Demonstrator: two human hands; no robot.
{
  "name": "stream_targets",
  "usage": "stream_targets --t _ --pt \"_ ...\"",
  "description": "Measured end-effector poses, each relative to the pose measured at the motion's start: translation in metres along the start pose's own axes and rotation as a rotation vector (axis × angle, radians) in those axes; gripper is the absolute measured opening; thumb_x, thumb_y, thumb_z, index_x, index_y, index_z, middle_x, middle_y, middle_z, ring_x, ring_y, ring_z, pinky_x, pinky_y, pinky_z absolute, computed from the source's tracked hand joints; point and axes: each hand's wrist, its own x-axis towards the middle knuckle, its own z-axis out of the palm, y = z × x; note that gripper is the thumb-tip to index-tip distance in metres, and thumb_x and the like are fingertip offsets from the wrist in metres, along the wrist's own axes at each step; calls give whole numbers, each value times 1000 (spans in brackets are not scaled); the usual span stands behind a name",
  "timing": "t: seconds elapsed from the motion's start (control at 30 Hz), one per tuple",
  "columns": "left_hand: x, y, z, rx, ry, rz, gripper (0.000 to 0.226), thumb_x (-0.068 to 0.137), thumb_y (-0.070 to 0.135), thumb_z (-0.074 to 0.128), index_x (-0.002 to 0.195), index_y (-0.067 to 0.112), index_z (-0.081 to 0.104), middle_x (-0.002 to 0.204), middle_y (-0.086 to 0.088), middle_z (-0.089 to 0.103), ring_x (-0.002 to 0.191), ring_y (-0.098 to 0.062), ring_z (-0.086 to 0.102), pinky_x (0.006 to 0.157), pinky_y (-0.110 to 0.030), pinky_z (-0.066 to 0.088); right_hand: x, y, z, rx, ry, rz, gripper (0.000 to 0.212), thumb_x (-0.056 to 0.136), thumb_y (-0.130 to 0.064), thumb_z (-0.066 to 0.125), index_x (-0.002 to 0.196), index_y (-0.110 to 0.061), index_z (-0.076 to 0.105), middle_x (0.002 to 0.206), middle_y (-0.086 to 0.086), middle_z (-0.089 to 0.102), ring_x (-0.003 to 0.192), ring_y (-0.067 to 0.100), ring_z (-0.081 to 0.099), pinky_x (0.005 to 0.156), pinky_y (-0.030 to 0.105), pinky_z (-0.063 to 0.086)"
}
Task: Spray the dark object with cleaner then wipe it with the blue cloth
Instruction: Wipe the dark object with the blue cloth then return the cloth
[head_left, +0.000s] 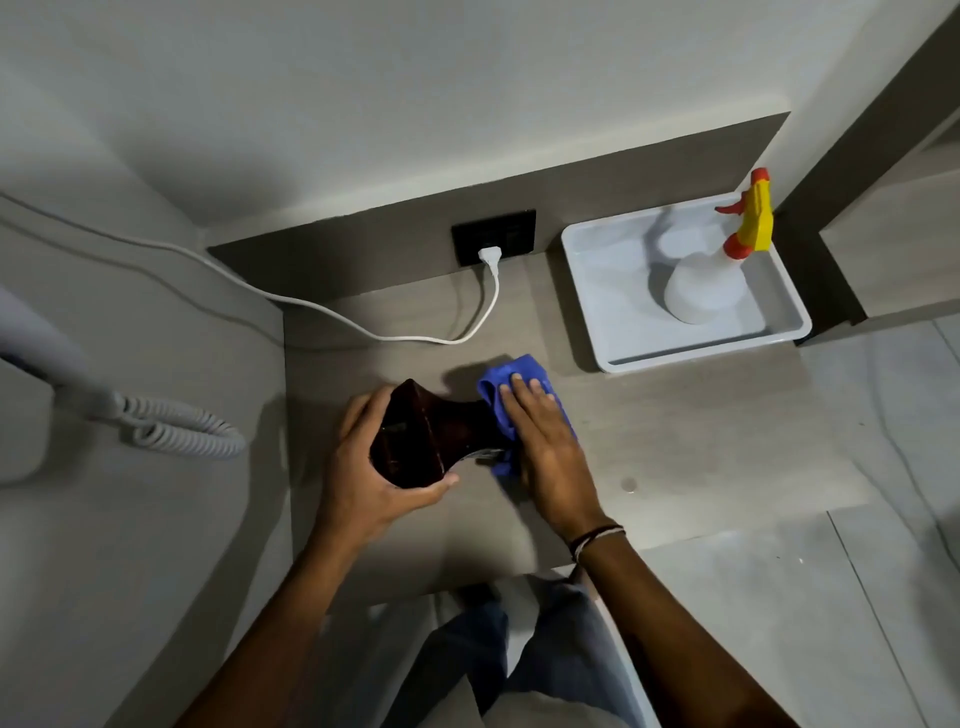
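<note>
Dark object (431, 436) sits at frame centre above the counter (675, 441), its wide end gripped by the left hand (363, 483); the right hand (545, 447), fingers flat, presses the blue cloth (501, 389) around its narrow end.

The dark object (426, 436) looks glossy and smooth, perhaps lacquered wood or glazed ceramic. The cloth (506, 395) is soft blue fabric. The desk (675, 441) has a matt wood-grain finish. The tray (623, 332) and spray bottle (701, 291) are smooth plastic.
</note>
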Motion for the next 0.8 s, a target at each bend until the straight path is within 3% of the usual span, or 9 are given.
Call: stream_targets --t 0.1,0.2,0.27,0.33,0.4,0.47,0.6,0.7,0.8 --pt "1 4 4 11 3 -21 116 51 63 86 148 6 57 136 4 50 125 -13 55 104 -15 45 2 -19 -1 87 32 4 74 100 9 62 167 -7 32 178 10 25 169 29 20 136 52 25" --pt "-2 2 7 32 19 -21 108 52 60 83 142 5 60 135 -3 56 124 -14 57 105 -17 44 -11 -58 15 214 71 -254 68 105 5 53 168 -8 31 178 13 30 167 28 28 136 49 27" --pt "-6 -6 6 64 30 -53 105 52 60 84 138 5 62 135 -12 63 125 -26 63 107 -31 49 -14 -56 13 203 28 -359 72 105 9 52 170 -11 28 180 11 23 168 29 23 138 46 23" --pt "-9 -10 5 114 40 -60 113 51 64 85 142 2 61 139 -18 62 126 -35 64 107 -41 52 -9 -31 1 160 -46 -280 73 100 14 55 167 -4 31 179 11 17 168 34 22 137 51 24" --pt "-8 -9 5 114 35 -51 118 51 64 88 147 4 58 141 -17 59 127 -35 64 107 -42 53 0 -3 -13 88 -62 -96 63 103 2 56 162 3 35 175 15 21 166 40 22 135 57 26" --pt "-4 -4 9 79 33 -37 117 51 62 90 148 6 57 140 -13 58 126 -31 63 106 -42 55 7 5 -19 81 -66 44 67 103 4 59 164 1 32 177 17 21 167 37 19 135 55 25" --pt "-1 3 15 61 65 -41 105 51 62 84 143 18 58 137 -4 60 122 -22 63 104 -18 48 -1 -46 7 202 -5 -162 84 96 15 57 170 -10 26 180 9 24 169 25 21 138 45 21" --pt "-4 2 12 113 104 -27 97 50 63 82 136 24 59 127 1 62 118 -28 66 100 -35 55 -4 -40 12 187 -21 -318 89 97 15 55 172 -17 20 182 2 18 170 19 16 139 37 17" --pt "0 0 12 149 76 21 113 51 65 86 145 7 60 139 -13 60 126 -34 64 107 -41 53 8 6 -8 75 -38 -68 81 93 18 51 168 -7 30 180 10 22 169 29 18 137 51 22"
